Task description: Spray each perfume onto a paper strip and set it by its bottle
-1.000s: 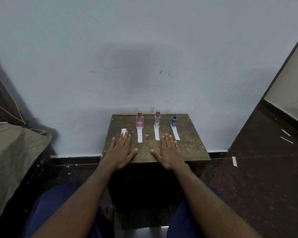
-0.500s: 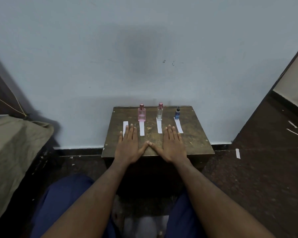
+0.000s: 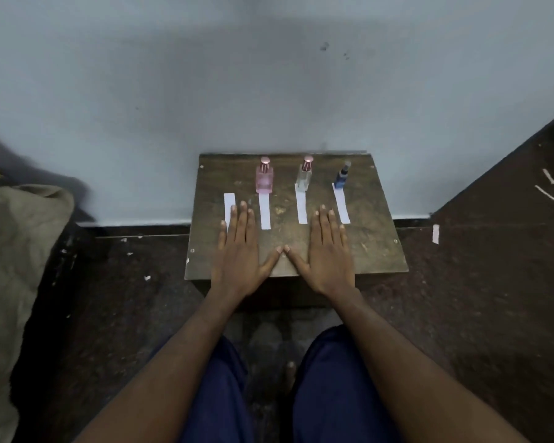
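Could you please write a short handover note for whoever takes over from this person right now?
Left hand and right hand lie flat on the small wooden table, holding nothing. Pink glass bottle, clear glass bottle and small blue bottle stand in a back row, a white paper strip before each. A fourth white strip lies far left, partly under the left fingers. Whether any strip is sprayed cannot be told.

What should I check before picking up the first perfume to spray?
1. Both hands free: ok. The left hand and right hand lie flat on the wooden table.
2. Bottles upright: ok. The pink bottle, clear bottle and blue bottle all stand.
3. A strip for each bottle: ok. Three strips lie in front of them, plus a spare strip on the left.
4. Spare strip uncovered: not ok, left fingers overlap it.
5. Caps off: cannot tell.
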Tool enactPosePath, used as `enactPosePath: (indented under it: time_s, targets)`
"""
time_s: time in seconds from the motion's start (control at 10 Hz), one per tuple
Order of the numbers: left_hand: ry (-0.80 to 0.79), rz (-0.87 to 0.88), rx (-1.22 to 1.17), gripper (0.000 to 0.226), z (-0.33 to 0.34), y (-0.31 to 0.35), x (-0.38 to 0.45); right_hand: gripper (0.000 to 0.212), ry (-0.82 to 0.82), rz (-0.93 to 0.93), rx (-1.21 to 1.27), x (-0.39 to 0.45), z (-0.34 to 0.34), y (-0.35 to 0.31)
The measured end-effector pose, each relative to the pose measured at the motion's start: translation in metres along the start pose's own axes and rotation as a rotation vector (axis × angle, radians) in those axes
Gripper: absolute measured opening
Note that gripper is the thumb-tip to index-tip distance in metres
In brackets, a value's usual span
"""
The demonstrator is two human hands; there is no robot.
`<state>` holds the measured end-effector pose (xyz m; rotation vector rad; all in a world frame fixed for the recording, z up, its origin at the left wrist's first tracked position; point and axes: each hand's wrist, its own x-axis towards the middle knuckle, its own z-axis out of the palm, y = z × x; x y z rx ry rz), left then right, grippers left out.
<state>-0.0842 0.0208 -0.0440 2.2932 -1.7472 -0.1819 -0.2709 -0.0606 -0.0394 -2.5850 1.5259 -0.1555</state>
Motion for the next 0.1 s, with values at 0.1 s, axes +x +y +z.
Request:
enactPosePath:
  time_s: [0.1]
  targets:
    - [-0.049, -0.022, -0.023, 0.103, -0.0137, 0.0001, -0.0016, 0.104, -0.107, 0.009, 0.051, -0.0043, -0.0149, -0.0009]
